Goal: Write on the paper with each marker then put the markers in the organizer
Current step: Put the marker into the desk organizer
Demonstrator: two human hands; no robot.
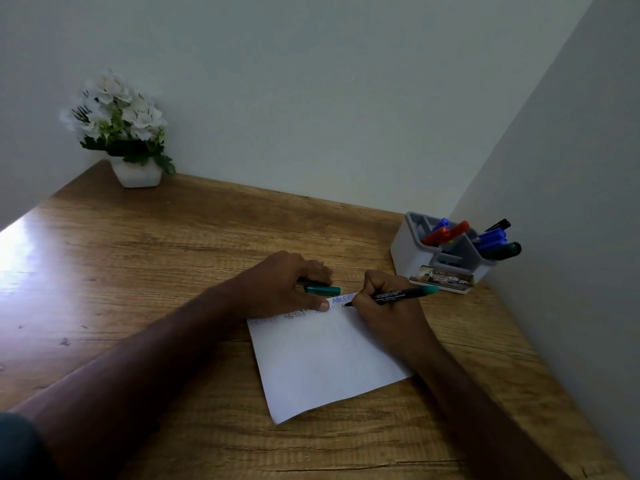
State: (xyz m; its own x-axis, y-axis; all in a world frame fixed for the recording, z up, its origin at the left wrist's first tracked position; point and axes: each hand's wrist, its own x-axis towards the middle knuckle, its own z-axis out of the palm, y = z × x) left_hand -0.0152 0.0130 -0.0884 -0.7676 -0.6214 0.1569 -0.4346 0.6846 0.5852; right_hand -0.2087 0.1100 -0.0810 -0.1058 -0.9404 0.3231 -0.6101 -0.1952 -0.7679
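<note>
Right hand (388, 306) fingers clamp a green marker (403, 294), tip on the white paper (329, 362) near the tabletop's right edge; left hand (280, 285) pinches its cap (322, 289); organizer (446, 252) at the far-right corner

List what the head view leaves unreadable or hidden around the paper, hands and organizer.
- Marker tip: hidden by the right hand gripping it.
- Faint writing on the paper: too small to read surely; the left hand covers part.
- Green cap: whether the left hand holds it or it just lies under the fingers is unclear.
- Organizer: marker bodies hidden by its walls.
- Label on the box in front: blurred.
</note>
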